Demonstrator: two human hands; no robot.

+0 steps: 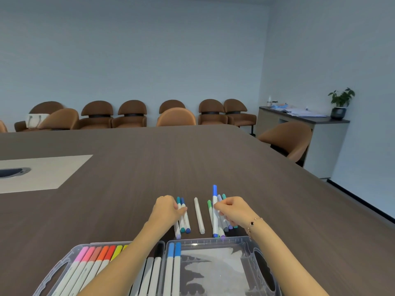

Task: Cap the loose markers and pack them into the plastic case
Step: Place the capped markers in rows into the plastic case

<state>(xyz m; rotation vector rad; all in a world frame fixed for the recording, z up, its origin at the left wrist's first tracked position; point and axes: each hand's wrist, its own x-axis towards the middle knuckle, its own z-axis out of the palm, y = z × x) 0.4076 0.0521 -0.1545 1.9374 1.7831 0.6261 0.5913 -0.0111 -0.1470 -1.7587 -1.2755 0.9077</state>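
Note:
An open clear plastic case (pixel 245 242) lies at the table's near edge. Its left half holds a row of capped markers (pixel 94 259) in pink, orange and yellow; its right half holds two blue-capped markers (pixel 173 265). Beyond the case lie two small groups of loose markers and a single white marker (pixel 199 215) between them. My left hand (pixel 167 210) grips the left group of blue and teal markers (pixel 185 221). My right hand (pixel 232 210) pinches a blue-capped marker (pixel 215 201) from the right group (pixel 224 228), its tip raised away from me.
The dark wooden table (pixel 213 159) stretches far ahead, with a pale inset panel (pixel 42 171) and cable port at the left. Brown chairs (pixel 130 114) line the far wall. A sideboard (pixel 303 124) with papers and a potted plant (pixel 341 103) stands at the right.

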